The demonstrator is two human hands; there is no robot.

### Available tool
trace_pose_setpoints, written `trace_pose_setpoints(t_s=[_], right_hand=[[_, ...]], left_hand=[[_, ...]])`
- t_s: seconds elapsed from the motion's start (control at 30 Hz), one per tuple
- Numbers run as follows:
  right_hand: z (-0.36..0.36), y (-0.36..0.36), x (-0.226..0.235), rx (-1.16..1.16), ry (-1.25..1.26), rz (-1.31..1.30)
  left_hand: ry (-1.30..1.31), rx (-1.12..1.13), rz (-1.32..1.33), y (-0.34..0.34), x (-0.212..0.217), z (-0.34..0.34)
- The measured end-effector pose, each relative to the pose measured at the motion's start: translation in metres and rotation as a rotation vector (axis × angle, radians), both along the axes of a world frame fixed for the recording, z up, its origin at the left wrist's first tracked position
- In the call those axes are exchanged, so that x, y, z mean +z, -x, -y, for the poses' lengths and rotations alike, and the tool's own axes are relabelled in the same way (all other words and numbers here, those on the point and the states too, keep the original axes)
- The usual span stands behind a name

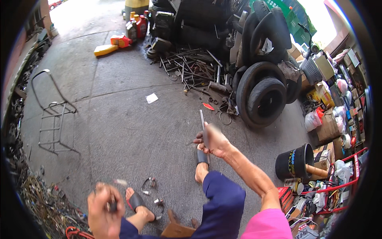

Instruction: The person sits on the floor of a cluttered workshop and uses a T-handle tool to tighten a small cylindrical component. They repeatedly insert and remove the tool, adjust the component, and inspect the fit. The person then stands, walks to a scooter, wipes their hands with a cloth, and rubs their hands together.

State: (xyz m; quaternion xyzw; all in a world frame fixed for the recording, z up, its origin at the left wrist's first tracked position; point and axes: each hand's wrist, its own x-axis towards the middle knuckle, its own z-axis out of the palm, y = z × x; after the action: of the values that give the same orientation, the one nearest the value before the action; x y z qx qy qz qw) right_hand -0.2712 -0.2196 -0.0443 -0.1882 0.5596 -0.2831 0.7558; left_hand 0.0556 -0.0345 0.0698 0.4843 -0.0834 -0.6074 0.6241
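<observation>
My right hand is held out over the floor in front of my right foot. Its fingers are closed around a slim metal rod, which points away from me; whatever handle it has is hidden in the fist. Low on the left, my left hand is raised near the camera with its fingers curled around a small dark part. Blur keeps the kind of part from showing. On the concrete by my left foot lie a small part with a wire loop and another small metal-and-black part.
A wire-frame rack stands at the left. Ahead are scattered metal rods, stacked tyres and oil bottles. A black bucket and cluttered boxes line the right. A wooden stool shows between my legs.
</observation>
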Motion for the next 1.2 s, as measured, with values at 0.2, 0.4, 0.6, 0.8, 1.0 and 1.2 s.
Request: trace_pose_setpoints(t_s=[0.2,0.4,0.6,0.8,1.0,1.2], right_hand=[[0.118,-0.016,-0.07,-0.165,0.538,-0.245],[0.264,-0.005,-0.126,-0.39,0.904,-0.434],[0.446,0.046,-0.197,-0.379,0.904,-0.744],[0.576,0.078,-0.223,-0.401,1.049,-0.82],[0.599,0.042,-0.235,-0.067,0.891,-1.064],[0.558,-0.013,-0.266,0.527,0.506,-1.619]], left_hand=[[-0.409,-0.027,-0.067,-0.002,-0.035,0.066],[-0.689,0.035,-0.026,0.002,-0.085,0.141],[-0.804,0.1,0.031,0.006,-0.108,0.188],[-0.784,0.256,0.035,0.009,-0.119,0.197],[-0.831,0.253,0.072,0.024,-0.12,0.217],[-0.813,0.258,0.084,0.033,-0.119,0.224]])
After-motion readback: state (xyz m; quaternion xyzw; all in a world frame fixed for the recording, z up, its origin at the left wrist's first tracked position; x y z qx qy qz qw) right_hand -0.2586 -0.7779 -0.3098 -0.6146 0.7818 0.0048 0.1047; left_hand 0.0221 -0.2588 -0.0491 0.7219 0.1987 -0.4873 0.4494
